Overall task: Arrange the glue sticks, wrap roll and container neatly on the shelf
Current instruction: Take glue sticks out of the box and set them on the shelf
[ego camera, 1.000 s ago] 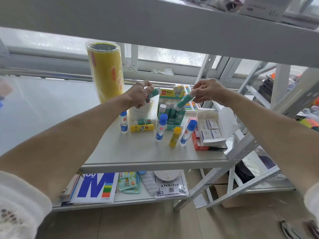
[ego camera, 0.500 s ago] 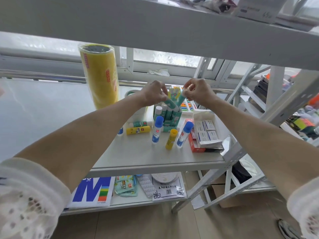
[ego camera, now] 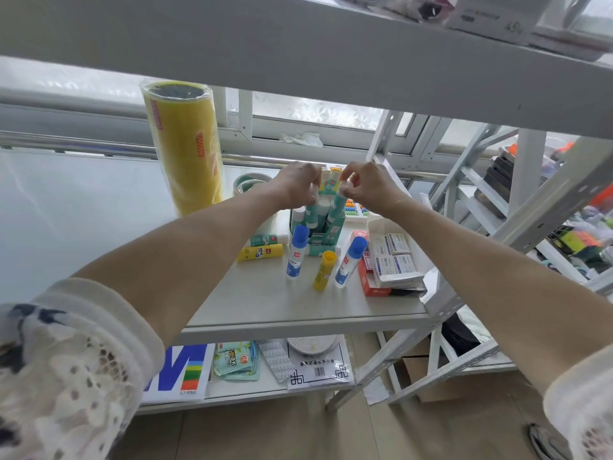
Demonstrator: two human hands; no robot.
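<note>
Centrally, over the back of the white shelf (ego camera: 265, 303), both hands are raised above a green display box (ego camera: 326, 229) packed with upright teal glue sticks (ego camera: 312, 212). The grip of the left hand (ego camera: 297, 187) is curled, its fingertips bunched over the tops of the sticks on the box's left side; what exactly is pinched cannot be told, since the fingers are turned away from the camera. The grip of the right hand (ego camera: 366, 187) is pressed together on the white cap end of a teal glue stick (ego camera: 338, 202), which is held tilted with its lower end down among the others in the box.

In front of the box, two blue-capped glue sticks (ego camera: 296, 254) and (ego camera: 350, 262) are seen standing upright, with a yellow glue stick (ego camera: 323, 270) standing between them. A second yellow stick (ego camera: 260, 253) is laid on its side to the left, and a teal-and-white stick (ego camera: 267, 240) is laid just behind it. The tall yellow wrap roll (ego camera: 185, 144) is stood upright at the back left, and a round white container (ego camera: 247, 184) is partly hidden between it and the left forearm. Small white boxes (ego camera: 394, 257) are stacked on a red box (ego camera: 373, 283) at the right edge. Printed packets (ego camera: 237, 360) are stored on the lower shelf.
</note>
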